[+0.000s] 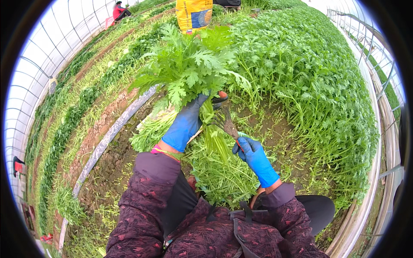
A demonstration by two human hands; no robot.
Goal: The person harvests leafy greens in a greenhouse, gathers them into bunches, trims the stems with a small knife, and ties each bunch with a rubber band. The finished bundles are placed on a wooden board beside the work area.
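Note:
My left hand [188, 117], in a dirty blue glove, grips a leafy bunch of what look like chrysanthemum greens [196, 64] around its stems. The leaves fan out above the hand, and the pale stems hang down below it. In my right hand [255, 154], also gloved in blue, is a small soil-caked hand rake [229, 125] with a red handle. Its tines are at the stems, just below my left hand; whether they touch is unclear. Between my knees lies a heap of loose green trimmings [222, 180]. More cut greens [148, 135] lie left of my left wrist.
Dense standing greens [300, 64] fill the right side, beside a pale plastic edge [371, 193]. A yellow printed sack [193, 14] stands ahead. A long grey strip [109, 138] curves along the left. Farther off, a person in red [118, 12] sits near the greenhouse wall [64, 25].

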